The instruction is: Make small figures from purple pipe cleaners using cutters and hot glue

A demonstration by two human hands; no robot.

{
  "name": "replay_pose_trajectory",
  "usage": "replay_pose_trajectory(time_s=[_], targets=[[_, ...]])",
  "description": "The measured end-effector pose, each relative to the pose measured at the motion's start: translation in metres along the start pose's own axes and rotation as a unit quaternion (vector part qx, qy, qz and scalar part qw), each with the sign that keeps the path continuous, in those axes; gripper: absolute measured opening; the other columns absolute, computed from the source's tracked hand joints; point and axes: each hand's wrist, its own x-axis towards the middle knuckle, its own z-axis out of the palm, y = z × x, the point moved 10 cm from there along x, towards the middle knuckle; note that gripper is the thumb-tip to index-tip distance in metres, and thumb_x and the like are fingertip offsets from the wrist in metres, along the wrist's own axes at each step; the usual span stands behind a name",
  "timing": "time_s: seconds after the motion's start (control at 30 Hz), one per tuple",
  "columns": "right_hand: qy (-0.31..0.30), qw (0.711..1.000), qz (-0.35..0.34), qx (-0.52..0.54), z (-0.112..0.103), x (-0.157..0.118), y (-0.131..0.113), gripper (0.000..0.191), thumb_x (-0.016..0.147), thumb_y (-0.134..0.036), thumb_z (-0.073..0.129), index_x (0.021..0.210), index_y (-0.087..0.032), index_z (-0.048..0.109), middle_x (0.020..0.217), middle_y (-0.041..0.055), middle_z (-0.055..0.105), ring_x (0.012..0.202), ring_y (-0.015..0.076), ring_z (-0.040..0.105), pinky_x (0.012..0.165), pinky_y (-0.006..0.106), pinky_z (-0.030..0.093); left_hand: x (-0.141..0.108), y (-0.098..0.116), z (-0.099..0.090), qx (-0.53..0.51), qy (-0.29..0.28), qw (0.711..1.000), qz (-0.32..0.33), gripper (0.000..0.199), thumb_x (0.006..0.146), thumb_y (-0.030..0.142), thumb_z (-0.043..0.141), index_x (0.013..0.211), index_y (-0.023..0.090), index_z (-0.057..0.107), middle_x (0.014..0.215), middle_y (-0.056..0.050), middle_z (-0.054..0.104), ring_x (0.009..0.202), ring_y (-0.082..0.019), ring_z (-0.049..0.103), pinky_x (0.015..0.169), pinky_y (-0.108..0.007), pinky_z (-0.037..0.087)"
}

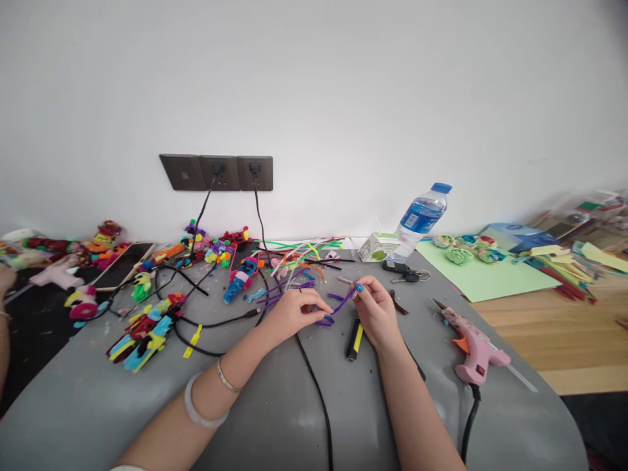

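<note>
Between my two hands a purple pipe cleaner (343,301) is stretched above the grey table (275,405). My left hand (298,315) pinches its lower end, with thumb and forefinger together. At the upper end, my right hand (375,311) grips it between thumb and fingertips. More purple pipe cleaners (275,297) lie behind and beside my left hand. Below my right hand rests a black and yellow tool (354,339), partly covered, perhaps a cutter. A blue pipe cleaner figure (238,284) lies left of my left hand.
A pink hot glue gun (478,356) with a cord lies at right. A leaning water bottle (419,219), a small carton (377,247) and keys (409,272) stand behind. Black cables (316,386) cross the table. Pipe cleaner figures (147,330) and a phone (125,265) lie left, near another person's arm (4,327).
</note>
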Motion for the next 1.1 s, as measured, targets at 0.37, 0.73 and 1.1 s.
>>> replay_pose_trajectory(time_s=[0.37, 0.73, 1.1], targets=[[-0.005, 1.000, 0.007, 0.013, 0.0004, 0.0002, 0.0013, 0.024, 0.074, -0.043, 0.077, 0.078, -0.023, 0.064, 0.065, -0.0023, 0.056, 0.060, 0.0125, 0.051, 0.059, 0.024, 0.043, -0.0004, 0.0012, -0.0001, -0.002, 0.002, 1.000, 0.003, 0.013, 0.083, 0.016, 0.064, 0.085, 0.018, 0.077, 0.082, -0.005, 0.070, 0.075, -0.014, 0.059, 0.063, -0.022, 0.042], [-0.004, 0.999, 0.018, 0.036, 0.0000, -0.0001, 0.0046, 0.022, 0.074, -0.040, 0.078, 0.078, -0.023, 0.065, 0.065, -0.0024, 0.057, 0.062, 0.0113, 0.050, 0.060, 0.022, 0.041, 0.0002, 0.0003, -0.0003, -0.014, 0.006, 1.000, 0.000, 0.013, 0.082, 0.013, 0.065, 0.085, 0.017, 0.077, 0.082, -0.005, 0.070, 0.075, -0.014, 0.058, 0.062, -0.021, 0.041], [-0.008, 1.000, 0.008, 0.023, -0.0005, 0.0005, 0.0044, 0.023, 0.075, -0.042, 0.077, 0.079, -0.023, 0.064, 0.064, -0.0023, 0.057, 0.061, 0.0121, 0.050, 0.059, 0.023, 0.041, 0.0002, 0.0005, 0.0000, -0.013, 0.004, 1.000, 0.000, 0.013, 0.081, 0.013, 0.065, 0.085, 0.016, 0.077, 0.081, -0.005, 0.069, 0.073, -0.013, 0.057, 0.063, -0.021, 0.040]])
